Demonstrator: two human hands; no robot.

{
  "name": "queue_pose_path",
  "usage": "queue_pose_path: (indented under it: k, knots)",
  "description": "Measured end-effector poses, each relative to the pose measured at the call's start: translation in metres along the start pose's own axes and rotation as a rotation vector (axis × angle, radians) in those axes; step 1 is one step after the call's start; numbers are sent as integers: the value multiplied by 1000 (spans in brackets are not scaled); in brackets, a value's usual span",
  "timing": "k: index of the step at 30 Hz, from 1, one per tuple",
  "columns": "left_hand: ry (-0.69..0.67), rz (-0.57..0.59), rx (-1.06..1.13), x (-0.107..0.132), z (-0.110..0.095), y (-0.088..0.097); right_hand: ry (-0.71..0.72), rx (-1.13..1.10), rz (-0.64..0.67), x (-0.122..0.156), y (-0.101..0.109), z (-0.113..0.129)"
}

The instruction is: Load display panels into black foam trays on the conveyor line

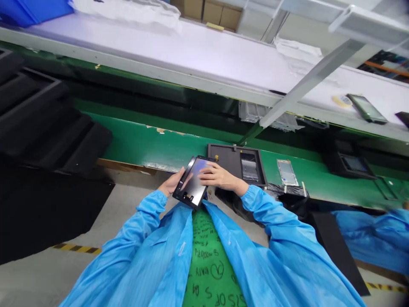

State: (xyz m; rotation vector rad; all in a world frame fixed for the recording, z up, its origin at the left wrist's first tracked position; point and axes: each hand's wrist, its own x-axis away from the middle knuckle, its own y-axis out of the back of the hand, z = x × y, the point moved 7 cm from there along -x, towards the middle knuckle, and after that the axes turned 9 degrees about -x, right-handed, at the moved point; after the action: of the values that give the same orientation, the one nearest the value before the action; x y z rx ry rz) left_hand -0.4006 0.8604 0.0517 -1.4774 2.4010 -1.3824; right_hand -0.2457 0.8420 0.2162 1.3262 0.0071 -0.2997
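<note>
- Left hand (171,181) closed, gripping the edge of a black-framed glass display panel (191,192) in front of the person's chest
- Right hand (220,177) open, fingers spread flat across the glass
- Just beyond — a dark grey rectangular tray (223,155) holding a second glass panel (249,168), on a green bench mat (179,147)

Black handwritten marker lettering appears on the green fabric (209,256) between the fronts of the blue coat (166,251), inverted in this view. One line reads approximately "PAROCO 8"; a lower line reads approximately "STS OF" (letter forms uncertain). Remaining lines, including one beside a circled mark, are not reliably legible.
</note>
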Motion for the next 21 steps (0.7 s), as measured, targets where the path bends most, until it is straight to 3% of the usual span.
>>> queue_pose_path:
  k: [3, 5, 8, 11, 13, 15, 21]
  knots:
    - [-4, 20, -139, 4, 7, -8, -132, -72, -51, 14, -18, -1]
    - [-19, 14, -184, 4, 11, -11, -330, -158, -179, 29, -32, -8]
    - [-44, 8, -181, -6, 19, -18, -811, -379, -559, 66, -63, -26]
    - [-81, -71, -194, -26, 32, -22, -1210, -686, -859, 95, -116, -32]
    - [-116, -172, -235, -45, 41, -24, -1320, -826, -933, 104, -145, -34]
    - [-142, -258, -297, -67, 49, -31, -1401, -887, -984, 118, -160, -42]
    - [-137, -324, -401, -153, 62, -73, -1581, -986, -1053, 196, -153, -100]
